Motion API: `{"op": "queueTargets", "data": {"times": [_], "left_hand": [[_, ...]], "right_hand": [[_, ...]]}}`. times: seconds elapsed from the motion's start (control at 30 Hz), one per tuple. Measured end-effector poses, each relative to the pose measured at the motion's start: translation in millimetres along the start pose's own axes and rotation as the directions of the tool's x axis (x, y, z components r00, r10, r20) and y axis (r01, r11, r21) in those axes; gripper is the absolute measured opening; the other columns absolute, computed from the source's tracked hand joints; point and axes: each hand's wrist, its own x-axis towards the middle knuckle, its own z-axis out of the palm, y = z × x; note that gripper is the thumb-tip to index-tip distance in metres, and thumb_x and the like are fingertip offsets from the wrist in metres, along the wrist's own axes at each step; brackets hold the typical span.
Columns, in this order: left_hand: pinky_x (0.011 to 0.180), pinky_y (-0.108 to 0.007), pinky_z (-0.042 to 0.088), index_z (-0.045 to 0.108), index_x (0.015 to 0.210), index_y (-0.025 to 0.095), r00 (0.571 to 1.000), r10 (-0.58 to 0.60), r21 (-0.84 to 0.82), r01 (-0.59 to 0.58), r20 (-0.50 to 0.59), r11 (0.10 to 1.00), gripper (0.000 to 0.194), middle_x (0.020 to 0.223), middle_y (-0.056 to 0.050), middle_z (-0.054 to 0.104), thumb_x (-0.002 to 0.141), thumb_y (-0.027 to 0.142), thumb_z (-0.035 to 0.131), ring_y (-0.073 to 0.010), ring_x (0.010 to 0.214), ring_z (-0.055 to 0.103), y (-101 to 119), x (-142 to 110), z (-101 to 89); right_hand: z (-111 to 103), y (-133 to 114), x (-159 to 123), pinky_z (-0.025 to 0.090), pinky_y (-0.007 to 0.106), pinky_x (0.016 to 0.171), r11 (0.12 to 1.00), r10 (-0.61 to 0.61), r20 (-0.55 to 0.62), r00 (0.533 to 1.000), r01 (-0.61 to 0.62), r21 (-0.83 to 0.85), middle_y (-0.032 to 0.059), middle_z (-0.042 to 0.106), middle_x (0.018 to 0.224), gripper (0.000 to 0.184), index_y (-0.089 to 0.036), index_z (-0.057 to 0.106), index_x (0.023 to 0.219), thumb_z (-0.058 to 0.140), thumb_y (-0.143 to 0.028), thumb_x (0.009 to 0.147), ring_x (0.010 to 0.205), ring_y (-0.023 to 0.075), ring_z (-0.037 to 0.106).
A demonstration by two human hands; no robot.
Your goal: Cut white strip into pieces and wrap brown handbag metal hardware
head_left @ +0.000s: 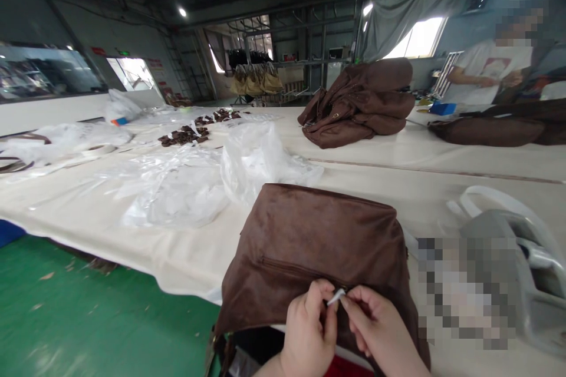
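Observation:
A brown leather-look bag [327, 224] lies in front of me at the table's near edge, a zip [287, 268] running across its upper face. Over the end of that zip, my left hand [309, 330] and my right hand [375, 324] meet with fingers pinched. Between their fingertips is a small white strip [336, 296], gripped from both sides. Its exact kind is too small to make out. Below my hands the bag's opening shows dark and red material, partly hidden by my wrists.
Clear plastic bags [186, 182] and small brown pieces [183, 135] lie on the cream-covered table [186, 253]. Brown bags are heaped [362, 106] across it. At right stands a grey tape dispenser-like object [499, 235]. A person [486, 70] stands at the far right.

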Motion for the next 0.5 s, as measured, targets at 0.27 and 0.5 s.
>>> {"op": "queueTargets", "data": {"times": [0.27,0.5], "left_hand": [[0.058,-0.023,0.049,0.064,0.092,0.015,0.903,-0.33,-0.327,0.41,0.274,0.852,0.018,0.075,-0.004,0.064,0.086,0.017,0.047,-0.0121,0.062,0.058,15.0,13.3,-14.1],[0.047,-0.019,0.044,0.061,0.09,0.013,0.892,-0.358,-0.492,0.451,0.276,0.745,0.016,0.072,-0.002,0.06,0.087,0.025,0.05,-0.008,0.05,0.051,24.8,3.4,-9.3]], "right_hand": [[-7.6,-6.4,-9.2,0.042,0.02,0.045,0.999,-0.034,0.098,0.995,0.033,0.014,-0.0032,0.058,0.056,0.035,-0.019,0.057,0.074,0.057,-0.054,0.076,0.045,0.0096,0.053],[-2.4,-2.3,-11.0,0.043,0.022,0.048,0.995,-0.095,0.07,0.993,0.093,0.035,-0.0016,0.06,0.053,0.032,-0.018,0.062,0.074,0.056,-0.049,0.08,0.047,0.0119,0.055]]}}
